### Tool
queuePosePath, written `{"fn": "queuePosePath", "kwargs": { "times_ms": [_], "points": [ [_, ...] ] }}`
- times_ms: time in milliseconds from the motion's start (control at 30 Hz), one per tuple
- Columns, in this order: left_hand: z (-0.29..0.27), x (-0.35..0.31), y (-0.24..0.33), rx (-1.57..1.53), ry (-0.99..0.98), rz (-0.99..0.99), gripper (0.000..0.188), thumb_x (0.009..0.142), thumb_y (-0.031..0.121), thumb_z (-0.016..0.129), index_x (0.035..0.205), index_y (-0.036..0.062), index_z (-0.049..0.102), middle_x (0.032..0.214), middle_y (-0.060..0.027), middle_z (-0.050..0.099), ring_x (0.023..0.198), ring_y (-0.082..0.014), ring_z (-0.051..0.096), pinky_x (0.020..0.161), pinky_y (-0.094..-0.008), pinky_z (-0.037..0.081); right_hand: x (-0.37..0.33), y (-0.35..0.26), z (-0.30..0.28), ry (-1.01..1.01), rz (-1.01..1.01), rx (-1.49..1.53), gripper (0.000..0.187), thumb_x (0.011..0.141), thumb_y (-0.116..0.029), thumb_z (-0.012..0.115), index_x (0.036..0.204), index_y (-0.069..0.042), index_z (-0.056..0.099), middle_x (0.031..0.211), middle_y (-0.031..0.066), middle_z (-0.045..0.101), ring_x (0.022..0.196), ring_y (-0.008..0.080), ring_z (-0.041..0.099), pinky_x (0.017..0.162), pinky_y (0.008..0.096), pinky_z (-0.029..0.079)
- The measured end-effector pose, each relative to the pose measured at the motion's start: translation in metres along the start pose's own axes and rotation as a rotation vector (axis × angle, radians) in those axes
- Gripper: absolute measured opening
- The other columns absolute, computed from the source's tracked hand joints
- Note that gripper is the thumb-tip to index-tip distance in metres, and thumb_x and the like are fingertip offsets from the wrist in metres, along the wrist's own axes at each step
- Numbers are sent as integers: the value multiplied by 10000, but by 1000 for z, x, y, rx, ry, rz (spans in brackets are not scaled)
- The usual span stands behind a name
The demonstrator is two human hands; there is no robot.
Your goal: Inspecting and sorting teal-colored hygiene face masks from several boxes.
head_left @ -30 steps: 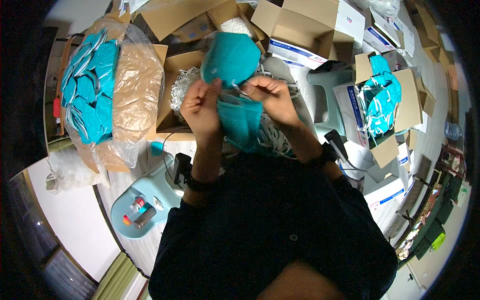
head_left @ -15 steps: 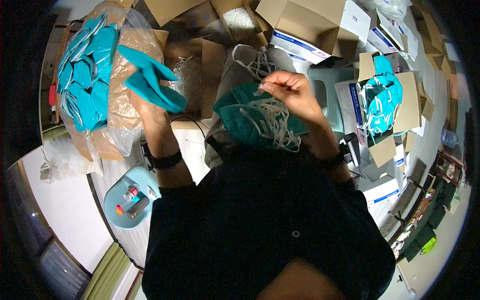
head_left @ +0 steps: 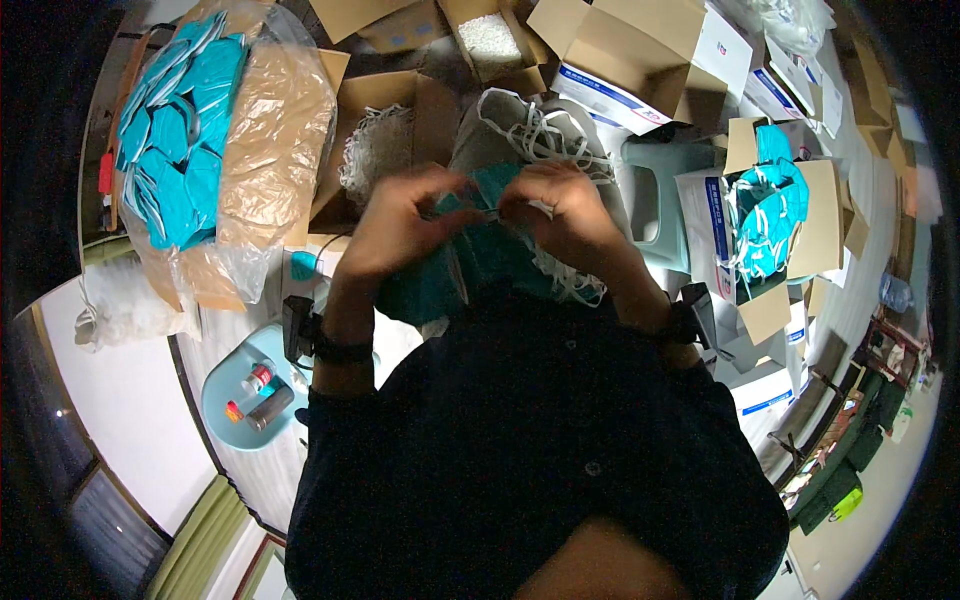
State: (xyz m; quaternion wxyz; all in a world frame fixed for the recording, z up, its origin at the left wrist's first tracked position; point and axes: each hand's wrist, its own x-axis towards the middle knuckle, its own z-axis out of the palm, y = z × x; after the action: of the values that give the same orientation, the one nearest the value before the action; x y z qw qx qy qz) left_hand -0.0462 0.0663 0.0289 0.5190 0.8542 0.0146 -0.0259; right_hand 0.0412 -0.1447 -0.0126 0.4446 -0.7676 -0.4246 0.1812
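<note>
Over my lap, my left hand [head_left: 415,220] is curled and somewhat blurred, its fingers closed on a teal face mask [head_left: 490,183]. Close beside it, my right hand [head_left: 565,205] pinches a white elastic strap [head_left: 541,208] at the mask's edge. The fingertips nearly meet, and they hide much of the mask between them. More teal masks [head_left: 500,262] lie on my lap below both hands. A bunch of white straps [head_left: 570,280] spills out under my right wrist, and other straps [head_left: 545,135] drape over my knee.
At left, a plastic-lined carton [head_left: 285,150] holds stacked teal masks [head_left: 165,140]. An open box with white straps [head_left: 380,150] stands ahead. On the right, a carton [head_left: 820,215] contains strapped masks, beside a pale stool [head_left: 655,200]. A blue stool [head_left: 225,425] bears bottles at lower left.
My left hand has come right, from beside the plastic-lined carton to my lap, bringing teal masks. My right hand has shifted slightly down, and the two hands are now together.
</note>
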Motion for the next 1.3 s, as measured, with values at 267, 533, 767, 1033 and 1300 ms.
{"fn": "queuePosePath", "kwargs": {
  "times_ms": [267,533,767,1033,1300],
  "points": [
    [7,8,22,-214,58,-88,115,848,95,647,883,-14,659,766,-61,656,702,-83,581,629,-236,458,20,-38,-33,369,-345,-288,243,670,-145,744,899,-89,686,954,56,645,903,243,580,798,349,421],
    [21,13,18,-303,291,-106,73,824,58,662,837,-14,667,740,-30,642,675,-61,548,614,-220,435,13,-39,-29,383,-319,-45,57,768,-14,642,788,-24,590,816,92,590,758,242,579,707,314,430],
    [42,24,-7,-391,457,-115,82,808,49,677,853,-20,677,765,-30,657,678,-78,562,642,-219,447,-11,-25,-38,160,-122,270,69,797,26,608,776,-1,548,760,61,537,726,157,530,667,261,411],
    [42,31,-24,-332,585,-64,53,822,9,629,827,-15,675,772,-42,647,716,-83,554,682,-227,445,-33,-29,-60,36,-12,360,79,803,46,585,762,-5,542,759,53,547,720,154,533,669,264,416],
    [24,32,-7,-325,510,-8,89,852,46,635,912,-11,668,810,-23,655,717,-68,555,683,-205,439,-10,-28,-60,379,82,31,147,791,-44,650,937,-28,654,822,111,626,730,221,600,663,306,473]
  ]
}}
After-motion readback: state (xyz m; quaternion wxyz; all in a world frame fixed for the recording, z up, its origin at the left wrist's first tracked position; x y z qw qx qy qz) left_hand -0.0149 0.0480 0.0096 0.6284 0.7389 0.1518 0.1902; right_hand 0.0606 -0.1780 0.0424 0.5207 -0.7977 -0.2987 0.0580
